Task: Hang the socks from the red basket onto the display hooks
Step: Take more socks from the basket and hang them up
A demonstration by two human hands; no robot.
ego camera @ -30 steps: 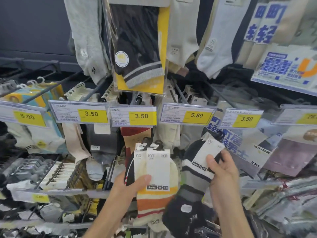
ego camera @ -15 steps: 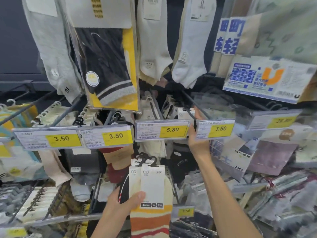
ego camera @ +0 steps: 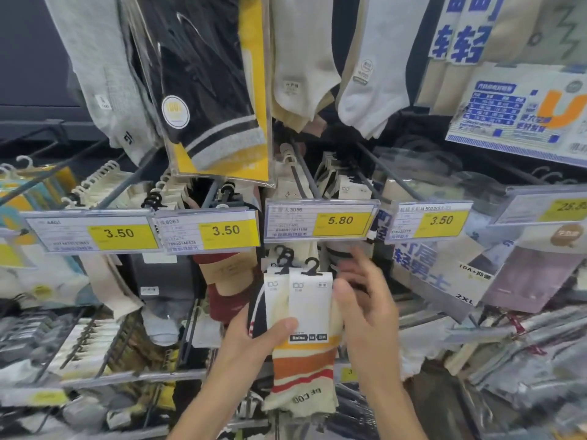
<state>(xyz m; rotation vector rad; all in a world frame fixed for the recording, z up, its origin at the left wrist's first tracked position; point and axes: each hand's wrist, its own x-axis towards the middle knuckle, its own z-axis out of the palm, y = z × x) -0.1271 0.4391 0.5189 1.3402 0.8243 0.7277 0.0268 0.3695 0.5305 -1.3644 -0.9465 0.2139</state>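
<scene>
My left hand (ego camera: 254, 341) grips a small stack of sock pairs (ego camera: 303, 360) with white card headers and black plastic hangers; the front pair is cream with orange and red stripes. The thumb presses on the front card. My right hand (ego camera: 362, 296) is beside the stack's right edge, fingers spread and blurred, its thumb by the card; it holds nothing. Above the hands runs a display hook (ego camera: 305, 173) with cream socks, behind the 5.80 price tag (ego camera: 320, 222). The red basket is out of view.
Rows of metal hooks carry packed socks, each fronted by a yellow price tag such as 3.50 (ego camera: 208, 231) and 3.50 (ego camera: 427, 222). A large black-and-yellow sock pack (ego camera: 206, 87) hangs overhead. Bagged goods (ego camera: 524, 360) crowd the right.
My right hand has come down from the hook behind the price tags, without the black striped pair it held a second ago, to the stack. The view has shifted closer to the rack.
</scene>
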